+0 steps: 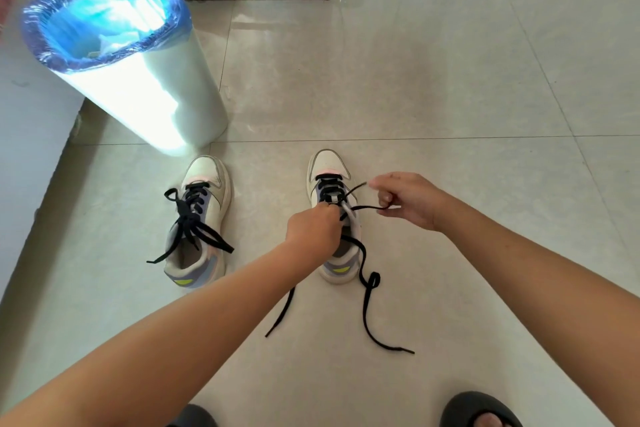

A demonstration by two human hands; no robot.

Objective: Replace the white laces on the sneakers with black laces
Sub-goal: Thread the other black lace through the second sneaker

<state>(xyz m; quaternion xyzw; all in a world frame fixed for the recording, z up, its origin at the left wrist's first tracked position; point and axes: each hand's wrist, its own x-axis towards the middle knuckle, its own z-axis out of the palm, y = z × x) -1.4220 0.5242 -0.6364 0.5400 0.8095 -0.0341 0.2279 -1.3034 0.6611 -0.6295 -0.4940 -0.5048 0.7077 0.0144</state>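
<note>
On a glossy tiled floor (pixel 433 97), the left hand (pixel 313 230) is pinching the cream low-top sneaker (pixel 334 215) at its eyelets while the right hand (pixel 405 199) is gripping the flat black lace (pixel 367 282), seemingly mid-threading, upper eyelets apparently next.

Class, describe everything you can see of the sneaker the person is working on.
The right-hand sneaker stands upright on the tiled floor, toe pointing away. Its upper is off-white with a grey-blue heel and a yellow-green mark. A black lace is threaded through its front eyelets and trails on the floor. The left hand rests on it; the right hand pinches the lace.
</note>
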